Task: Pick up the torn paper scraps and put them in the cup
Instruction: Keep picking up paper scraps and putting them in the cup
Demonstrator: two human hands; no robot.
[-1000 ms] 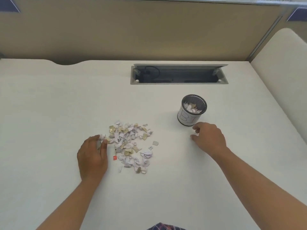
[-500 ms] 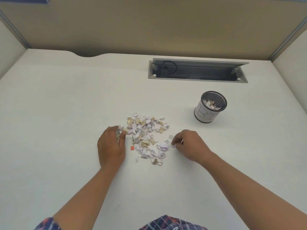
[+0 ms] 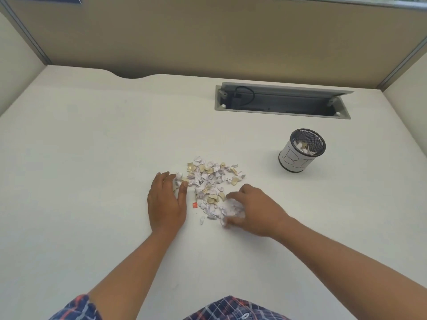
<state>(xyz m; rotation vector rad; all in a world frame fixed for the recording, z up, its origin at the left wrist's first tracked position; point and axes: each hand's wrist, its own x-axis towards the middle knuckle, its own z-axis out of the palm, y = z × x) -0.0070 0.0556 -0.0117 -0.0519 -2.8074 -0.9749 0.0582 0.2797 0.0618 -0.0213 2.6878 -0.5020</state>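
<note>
Torn paper scraps [image 3: 212, 179] lie in a loose heap near the middle of the pale table [image 3: 92, 158], white and lilac bits mixed with a few tan ones. One small red scrap [image 3: 194, 205] sits by itself at the near-left edge of the heap.

My left hand [image 3: 167, 204] rests palm down at the left side of the heap. Its fingers are straight and close together, the thumb is held out to the right, and a few scraps lie between thumb and forefinger. It has hold of nothing.

My right hand [image 3: 258, 211] is at the near-right corner of the heap. Its forefinger and thumb are spread apart, with a clump of white scraps lying between them. The hand is blurred, so I cannot tell whether it has closed on the clump or only lies against it.

Off to the right and farther back, well apart from the heap, the cup [image 3: 293, 161] stands upright. It is black mesh with a white paper band marked in pen, and some scraps show inside it.

Behind the cup, an open grey cable slot [image 3: 282, 101] is set into the table, with a black cable inside at its left end. A tan partition [image 3: 208, 38] runs along the back of the table. My plaid shirt [image 3: 231, 308] shows at the bottom edge.
</note>
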